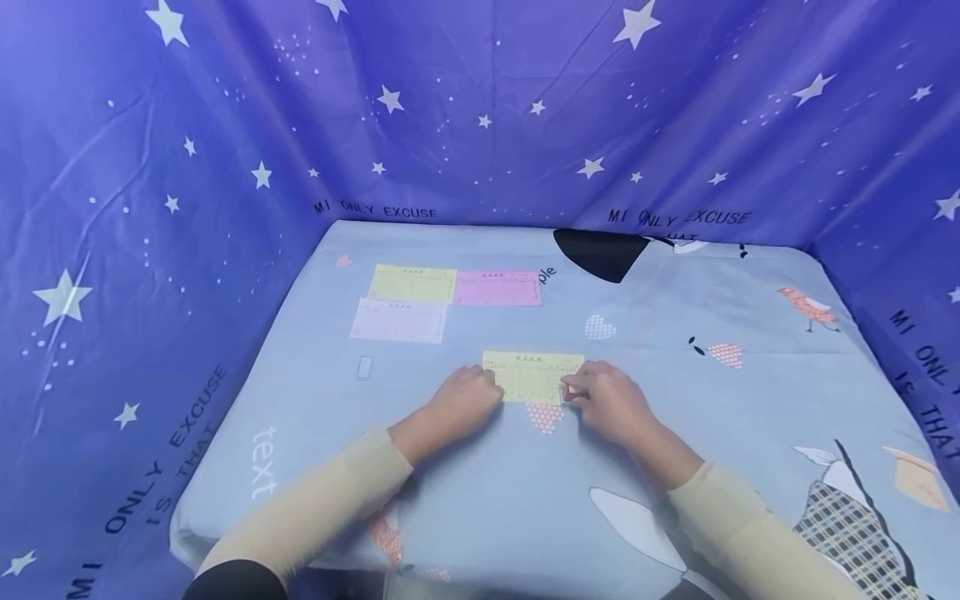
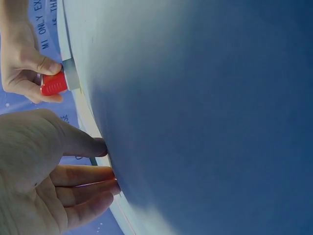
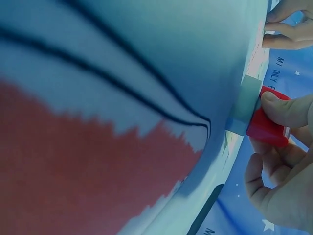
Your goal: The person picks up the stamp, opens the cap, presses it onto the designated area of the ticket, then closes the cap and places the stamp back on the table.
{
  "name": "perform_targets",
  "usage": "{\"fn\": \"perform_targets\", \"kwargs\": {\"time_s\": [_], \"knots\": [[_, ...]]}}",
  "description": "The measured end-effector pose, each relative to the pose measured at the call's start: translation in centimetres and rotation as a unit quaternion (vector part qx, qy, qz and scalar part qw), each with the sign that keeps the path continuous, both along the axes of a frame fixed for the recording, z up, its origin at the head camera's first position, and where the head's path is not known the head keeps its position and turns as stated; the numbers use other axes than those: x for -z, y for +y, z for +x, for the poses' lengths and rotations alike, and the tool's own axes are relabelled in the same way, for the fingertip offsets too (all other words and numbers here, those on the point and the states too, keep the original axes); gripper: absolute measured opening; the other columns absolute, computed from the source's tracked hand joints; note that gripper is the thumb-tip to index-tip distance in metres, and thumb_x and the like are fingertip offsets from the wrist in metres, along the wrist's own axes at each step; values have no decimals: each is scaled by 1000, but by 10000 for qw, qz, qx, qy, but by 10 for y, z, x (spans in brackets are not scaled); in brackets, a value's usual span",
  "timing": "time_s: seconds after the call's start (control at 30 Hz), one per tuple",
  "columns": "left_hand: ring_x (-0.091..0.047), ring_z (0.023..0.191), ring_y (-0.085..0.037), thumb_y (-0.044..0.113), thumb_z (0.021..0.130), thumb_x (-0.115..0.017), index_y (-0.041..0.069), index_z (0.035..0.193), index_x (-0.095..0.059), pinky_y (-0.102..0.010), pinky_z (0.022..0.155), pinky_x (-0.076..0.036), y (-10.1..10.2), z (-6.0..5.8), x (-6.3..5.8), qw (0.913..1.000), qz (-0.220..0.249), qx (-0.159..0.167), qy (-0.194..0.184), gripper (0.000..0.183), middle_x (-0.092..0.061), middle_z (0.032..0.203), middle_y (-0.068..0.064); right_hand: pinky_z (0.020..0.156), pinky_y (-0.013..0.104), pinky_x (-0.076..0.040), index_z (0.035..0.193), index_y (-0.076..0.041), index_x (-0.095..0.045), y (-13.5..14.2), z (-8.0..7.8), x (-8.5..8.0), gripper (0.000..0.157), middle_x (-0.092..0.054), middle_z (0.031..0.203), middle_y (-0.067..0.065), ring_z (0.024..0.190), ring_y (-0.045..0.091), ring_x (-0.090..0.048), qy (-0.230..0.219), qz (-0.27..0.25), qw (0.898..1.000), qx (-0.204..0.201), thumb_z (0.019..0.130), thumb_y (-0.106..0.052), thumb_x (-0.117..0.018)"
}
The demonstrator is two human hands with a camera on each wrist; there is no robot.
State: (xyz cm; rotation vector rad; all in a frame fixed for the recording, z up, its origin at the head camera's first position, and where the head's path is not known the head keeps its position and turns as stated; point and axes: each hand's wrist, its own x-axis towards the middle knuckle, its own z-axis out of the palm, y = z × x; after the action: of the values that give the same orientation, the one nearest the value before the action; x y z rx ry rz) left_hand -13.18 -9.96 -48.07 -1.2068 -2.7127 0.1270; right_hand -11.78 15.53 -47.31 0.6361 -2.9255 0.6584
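A yellow printed slip (image 1: 532, 377) lies flat on the bedsheet-like cover, between both hands. My left hand (image 1: 467, 400) rests at its left edge. In the left wrist view, the thumb and the fairly straight fingers (image 2: 85, 174) press down with their tips. My right hand (image 1: 611, 400) pinches a red-handled stamp (image 3: 270, 117) between thumb and fingers. Its grey, see-through base (image 3: 244, 105) stands upright on the slip's lower right corner, with the stamping face hidden underneath.
Farther back on the left lie a second yellow slip (image 1: 412, 285), a pink slip (image 1: 497, 289) and a white slip (image 1: 400, 322), edges close together. The light blue patterned cover (image 1: 300, 400) ends at blue star-printed curtains (image 1: 480, 158) on the back and sides.
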Motion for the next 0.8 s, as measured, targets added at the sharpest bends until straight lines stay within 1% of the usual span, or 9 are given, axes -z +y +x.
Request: {"fn": "perform_targets", "kwargs": {"time_s": [0.1,0.2,0.43,0.53,0.67,0.73,0.8], "knots": [[-51,59,-17,6,88,-67,7,82,-76,-29,51,-46,-1,0,0,10000,-22,32,-13,11,-61,69,-5,66,31,-49,111,-6,-77,-1,0,0,37,-66,87,-1,77,16,-57,-82,85,9999,44,75,1,-82],[-51,59,-16,7,88,-67,7,82,-76,-28,52,-46,-1,0,0,10000,-53,52,-22,10,-61,69,-5,64,29,-48,112,-6,-77,-1,0,1,38,-65,86,-1,76,14,-55,-112,159,9998,99,75,1,-83],[-48,55,-14,7,86,-68,8,78,-76,-26,49,-45,1,1,3,9995,-228,138,167,12,-59,67,-3,67,31,-50,109,-7,-78,0,1,1,36,-65,85,-2,78,16,-57,-11,200,9998,60,75,0,-82],[-47,54,-13,7,86,-68,9,77,-76,-25,47,-43,2,2,4,9994,-244,152,167,12,-59,66,-3,67,31,-50,108,-7,-79,0,4,1,35,-65,85,-2,77,16,-57,-3,201,9998,55,74,0,-83],[-45,53,-12,8,86,-69,9,77,-76,-25,47,-43,1,2,0,9994,-300,132,53,11,-59,66,-3,65,28,-49,106,-6,-79,0,6,1,34,-64,82,-3,74,13,-55,101,181,9998,27,73,0,-84],[-44,53,-12,10,86,-68,9,76,-75,-25,47,-44,1,0,-3,9992,-388,94,-80,13,-57,66,-2,62,26,-46,106,-6,-79,0,7,1,34,-62,80,-4,71,11,-52,166,151,9997,14,73,0,-84],[-43,54,-11,12,86,-69,10,74,-73,-25,48,-44,0,-2,-7,9985,-482,56,-246,14,-55,67,-1,61,26,-46,105,-6,-80,0,7,0,34,-61,79,-5,70,11,-51,283,146,9995,-3,72,0,-84]]}}
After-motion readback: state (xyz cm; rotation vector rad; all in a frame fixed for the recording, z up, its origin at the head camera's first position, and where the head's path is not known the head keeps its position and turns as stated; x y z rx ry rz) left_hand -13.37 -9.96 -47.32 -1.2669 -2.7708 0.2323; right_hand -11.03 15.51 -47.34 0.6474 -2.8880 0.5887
